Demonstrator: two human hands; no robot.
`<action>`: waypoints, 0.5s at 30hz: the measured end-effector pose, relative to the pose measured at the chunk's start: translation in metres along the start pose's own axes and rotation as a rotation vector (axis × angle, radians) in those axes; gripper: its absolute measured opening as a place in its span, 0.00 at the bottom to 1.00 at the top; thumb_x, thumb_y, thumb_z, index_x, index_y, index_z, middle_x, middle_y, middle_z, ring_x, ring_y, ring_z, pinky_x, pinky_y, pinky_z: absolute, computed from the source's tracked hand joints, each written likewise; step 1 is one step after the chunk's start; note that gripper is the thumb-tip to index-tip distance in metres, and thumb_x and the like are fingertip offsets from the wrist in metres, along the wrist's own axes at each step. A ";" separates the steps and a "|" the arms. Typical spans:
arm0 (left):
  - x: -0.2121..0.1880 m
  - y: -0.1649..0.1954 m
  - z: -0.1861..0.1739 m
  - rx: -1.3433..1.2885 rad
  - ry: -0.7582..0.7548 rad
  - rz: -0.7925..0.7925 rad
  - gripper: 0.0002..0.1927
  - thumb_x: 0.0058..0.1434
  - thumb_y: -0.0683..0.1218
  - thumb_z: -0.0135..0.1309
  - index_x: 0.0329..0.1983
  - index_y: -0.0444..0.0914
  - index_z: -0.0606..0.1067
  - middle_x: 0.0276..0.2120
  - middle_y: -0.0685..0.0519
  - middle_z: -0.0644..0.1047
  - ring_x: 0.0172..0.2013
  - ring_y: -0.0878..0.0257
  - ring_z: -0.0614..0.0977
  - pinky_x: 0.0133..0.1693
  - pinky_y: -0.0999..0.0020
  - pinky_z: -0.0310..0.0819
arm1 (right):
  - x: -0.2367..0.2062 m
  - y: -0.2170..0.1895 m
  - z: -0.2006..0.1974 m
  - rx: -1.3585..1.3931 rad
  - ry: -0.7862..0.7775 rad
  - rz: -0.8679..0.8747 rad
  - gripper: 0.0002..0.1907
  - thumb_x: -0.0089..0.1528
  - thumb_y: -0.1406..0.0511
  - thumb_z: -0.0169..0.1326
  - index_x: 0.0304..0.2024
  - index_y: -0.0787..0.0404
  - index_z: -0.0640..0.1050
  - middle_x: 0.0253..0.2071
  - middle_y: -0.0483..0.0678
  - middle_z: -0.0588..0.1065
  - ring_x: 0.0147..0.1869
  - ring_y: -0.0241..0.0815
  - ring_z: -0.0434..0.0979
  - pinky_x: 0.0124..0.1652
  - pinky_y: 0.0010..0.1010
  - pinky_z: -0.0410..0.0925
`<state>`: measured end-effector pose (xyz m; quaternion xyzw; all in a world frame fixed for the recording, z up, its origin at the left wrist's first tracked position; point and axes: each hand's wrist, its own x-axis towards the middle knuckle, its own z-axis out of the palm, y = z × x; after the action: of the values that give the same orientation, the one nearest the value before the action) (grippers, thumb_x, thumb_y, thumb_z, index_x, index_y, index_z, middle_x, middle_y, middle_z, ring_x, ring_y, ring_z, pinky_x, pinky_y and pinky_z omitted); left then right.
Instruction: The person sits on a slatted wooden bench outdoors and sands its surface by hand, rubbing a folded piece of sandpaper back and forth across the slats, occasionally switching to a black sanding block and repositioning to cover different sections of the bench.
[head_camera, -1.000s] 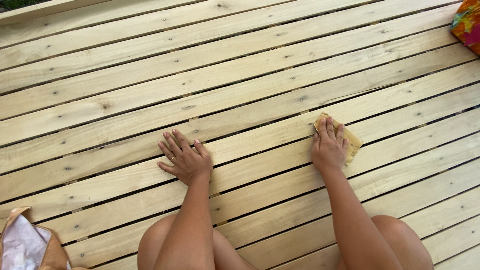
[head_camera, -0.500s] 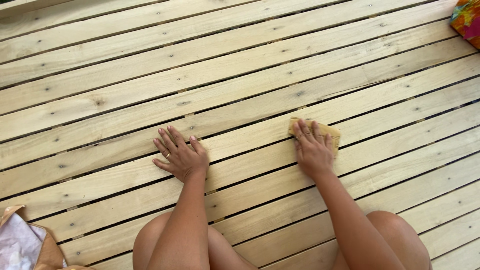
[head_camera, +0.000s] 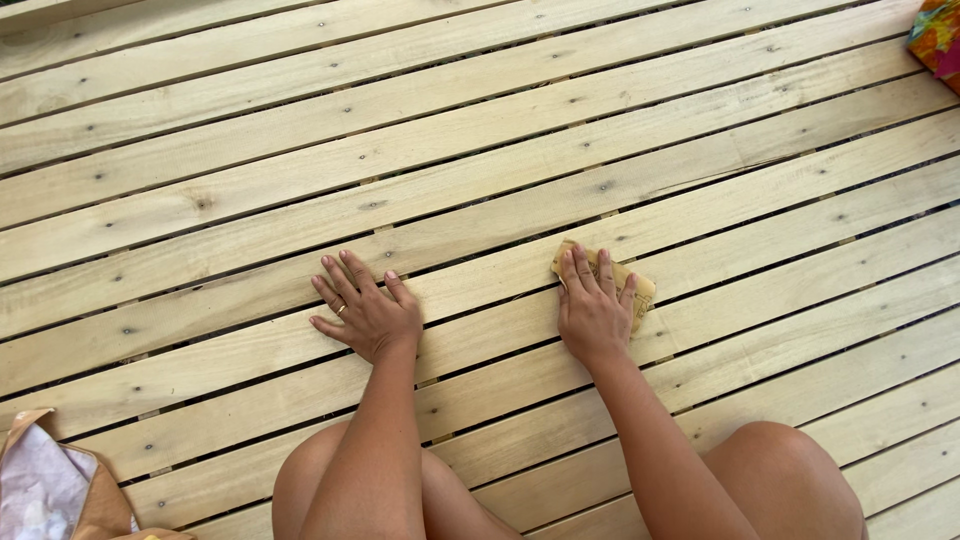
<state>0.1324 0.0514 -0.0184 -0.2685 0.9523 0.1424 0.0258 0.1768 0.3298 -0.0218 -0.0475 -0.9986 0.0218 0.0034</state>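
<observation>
Our right hand (head_camera: 593, 312) presses a folded sandpaper sheet (head_camera: 638, 286) on the wooden deck (head_camera: 480, 150), fingers flat over it; left hand (head_camera: 368, 312) lies splayed, holding nothing.

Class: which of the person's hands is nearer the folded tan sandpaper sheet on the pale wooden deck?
Right. The right hand presses flat on the folded tan sandpaper sheet; the left hand rests on bare pale wooden deck boards, well apart.
</observation>
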 end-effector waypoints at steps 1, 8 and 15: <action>0.000 0.000 0.000 0.002 -0.001 -0.004 0.39 0.68 0.60 0.34 0.80 0.48 0.43 0.79 0.53 0.39 0.77 0.53 0.37 0.68 0.33 0.27 | 0.017 -0.001 -0.001 0.022 -0.009 0.030 0.28 0.71 0.55 0.38 0.74 0.47 0.60 0.77 0.39 0.55 0.82 0.50 0.46 0.71 0.62 0.40; -0.003 -0.001 -0.002 0.000 0.000 0.004 0.39 0.68 0.62 0.34 0.80 0.48 0.43 0.79 0.53 0.40 0.77 0.53 0.38 0.68 0.33 0.28 | -0.012 -0.022 0.004 0.186 0.069 -0.054 0.29 0.70 0.57 0.40 0.74 0.55 0.62 0.78 0.48 0.56 0.81 0.54 0.50 0.70 0.53 0.49; -0.002 0.003 0.001 0.003 -0.009 -0.012 0.39 0.68 0.61 0.34 0.80 0.49 0.43 0.79 0.54 0.39 0.77 0.54 0.38 0.69 0.33 0.28 | 0.016 -0.024 0.006 0.204 0.062 -0.070 0.28 0.70 0.59 0.42 0.73 0.54 0.63 0.76 0.47 0.58 0.81 0.52 0.51 0.71 0.52 0.50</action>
<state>0.1326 0.0546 -0.0182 -0.2734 0.9509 0.1419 0.0314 0.1581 0.3072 -0.0265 -0.0125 -0.9917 0.1217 0.0397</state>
